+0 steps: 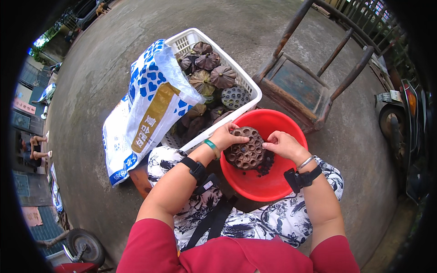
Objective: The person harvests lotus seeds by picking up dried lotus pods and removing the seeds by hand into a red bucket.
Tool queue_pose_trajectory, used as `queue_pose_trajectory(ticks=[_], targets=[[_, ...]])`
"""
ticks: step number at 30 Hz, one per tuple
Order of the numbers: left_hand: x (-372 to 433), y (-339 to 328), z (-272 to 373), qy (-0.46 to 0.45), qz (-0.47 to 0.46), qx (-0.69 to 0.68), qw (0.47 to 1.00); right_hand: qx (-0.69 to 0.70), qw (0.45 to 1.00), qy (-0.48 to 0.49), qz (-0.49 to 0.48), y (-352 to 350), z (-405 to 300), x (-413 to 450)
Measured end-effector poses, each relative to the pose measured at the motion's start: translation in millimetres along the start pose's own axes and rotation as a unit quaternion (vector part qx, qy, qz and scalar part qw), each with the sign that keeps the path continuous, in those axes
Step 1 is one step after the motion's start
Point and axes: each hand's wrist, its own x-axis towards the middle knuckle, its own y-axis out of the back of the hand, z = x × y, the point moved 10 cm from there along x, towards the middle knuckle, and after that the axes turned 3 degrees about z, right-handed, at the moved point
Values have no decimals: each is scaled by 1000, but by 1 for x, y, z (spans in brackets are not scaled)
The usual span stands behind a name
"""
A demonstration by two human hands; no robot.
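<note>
My left hand point(227, 136) grips a dried brown lotus seed pod point(246, 155), thumb over its pitted face. Many of the pod's holes look hollow, while a dark seed shows in one. Close by its right edge is my right hand point(283, 145), thumb and fingers drawn together. Whether a seed is between them is hidden. Both hands are over a red plastic basin point(269, 189), where several dark lotus seeds point(264, 167) lie under and beside the pod. Beyond the basin, a white plastic crate point(239, 73) holds several more pods point(223, 76), one greyish pod point(235, 96) face up.
A white and blue woven sack point(145, 92) lies over the crate's left side. A worn wooden chair point(297, 88) stands right of the crate on the concrete floor point(92, 143). A motorbike point(406, 123) is at far right, a wheel point(85, 247) lower left. Another person point(34, 150) sits far left.
</note>
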Motion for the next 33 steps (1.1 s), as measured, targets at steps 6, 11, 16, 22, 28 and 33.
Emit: queue_pose_trajectory(ticks=[6, 11, 16, 22, 28, 33], targets=[[-1, -17, 12, -56, -67, -58, 995, 431, 899, 13, -81, -29, -18, 6], [-15, -24, 30, -55, -128, -185, 973, 532, 845, -30, -47, -17, -14, 10], [-14, -21, 19, -10, -111, -216, 970, 544, 837, -21, -56, -16, -20, 7], [-10, -25, 12, -1, -124, -201, 972, 554, 825, -46, -99, -22, -24, 1], [-19, -30, 21, -7, -158, -249, 956, 580, 804, -26, -131, -25, -28, 1], [-31, -42, 28, -2, -240, -253, 937, 637, 731, -7, -244, -29, -51, -10]])
